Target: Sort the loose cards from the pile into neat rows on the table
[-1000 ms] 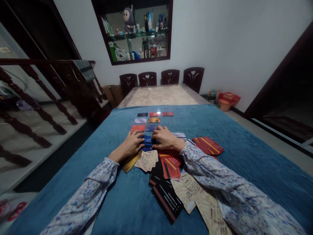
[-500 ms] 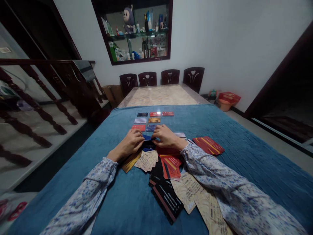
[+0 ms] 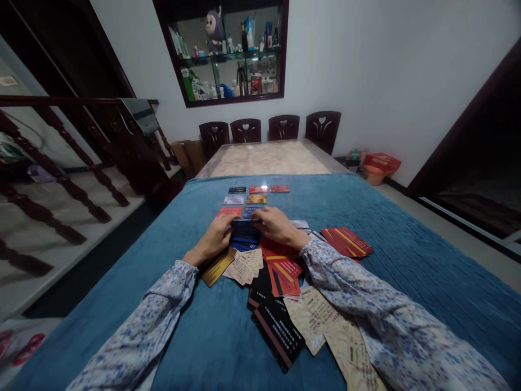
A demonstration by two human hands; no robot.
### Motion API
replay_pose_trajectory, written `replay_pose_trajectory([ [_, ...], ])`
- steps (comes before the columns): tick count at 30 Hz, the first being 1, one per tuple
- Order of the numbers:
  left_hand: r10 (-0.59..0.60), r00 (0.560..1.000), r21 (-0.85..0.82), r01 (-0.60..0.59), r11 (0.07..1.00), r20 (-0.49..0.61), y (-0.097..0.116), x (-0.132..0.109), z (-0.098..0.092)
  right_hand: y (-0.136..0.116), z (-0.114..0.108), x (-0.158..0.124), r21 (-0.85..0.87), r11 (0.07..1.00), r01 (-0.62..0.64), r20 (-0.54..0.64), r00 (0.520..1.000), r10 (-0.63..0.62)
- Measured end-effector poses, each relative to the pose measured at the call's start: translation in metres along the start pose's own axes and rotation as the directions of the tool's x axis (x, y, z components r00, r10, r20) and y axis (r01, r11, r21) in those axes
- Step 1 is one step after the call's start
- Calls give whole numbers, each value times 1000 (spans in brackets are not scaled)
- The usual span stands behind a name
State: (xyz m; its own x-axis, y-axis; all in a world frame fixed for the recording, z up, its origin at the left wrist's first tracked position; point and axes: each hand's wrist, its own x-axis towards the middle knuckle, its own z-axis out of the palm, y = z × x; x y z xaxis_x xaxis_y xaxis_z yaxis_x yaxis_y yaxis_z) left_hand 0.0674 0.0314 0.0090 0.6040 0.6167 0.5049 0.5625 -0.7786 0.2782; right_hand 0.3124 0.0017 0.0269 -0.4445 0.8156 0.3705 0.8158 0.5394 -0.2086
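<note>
Between my two hands a dark blue card (image 3: 245, 231) is held up, tilted so its broad face points toward me. My left hand (image 3: 215, 237) grips its left edge, and my right hand (image 3: 273, 227) its right edge. Under it lie more blue cards (image 3: 245, 246). Nearer to me are a gold card (image 3: 218, 267), a fan of cream cards (image 3: 246, 267), red cards (image 3: 286, 274), black cards (image 3: 279, 335) and larger cream cards (image 3: 313, 315). Just beyond my hands, a red card (image 3: 230, 212) and a blue card (image 3: 253, 212) lie flat.
Further up the blue cloth (image 3: 163, 293), several cards lie in rows, among them a gold one (image 3: 256, 200) and a black one (image 3: 237, 190). A dark red card stack (image 3: 347, 241) is at the right. Wooden chairs (image 3: 284, 128) stand behind the table's bare end (image 3: 268, 156).
The blue card has tipped up from nearly edge-on, so its face now shows. My left hand has shifted slightly left; my right hand stays nearly in place.
</note>
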Motion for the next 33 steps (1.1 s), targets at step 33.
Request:
replay_pose_trajectory([
  [33, -161, 986, -53, 164, 985, 48, -5, -6, 8, -18, -9, -5, 8, 980, -199, 192, 962, 194],
])
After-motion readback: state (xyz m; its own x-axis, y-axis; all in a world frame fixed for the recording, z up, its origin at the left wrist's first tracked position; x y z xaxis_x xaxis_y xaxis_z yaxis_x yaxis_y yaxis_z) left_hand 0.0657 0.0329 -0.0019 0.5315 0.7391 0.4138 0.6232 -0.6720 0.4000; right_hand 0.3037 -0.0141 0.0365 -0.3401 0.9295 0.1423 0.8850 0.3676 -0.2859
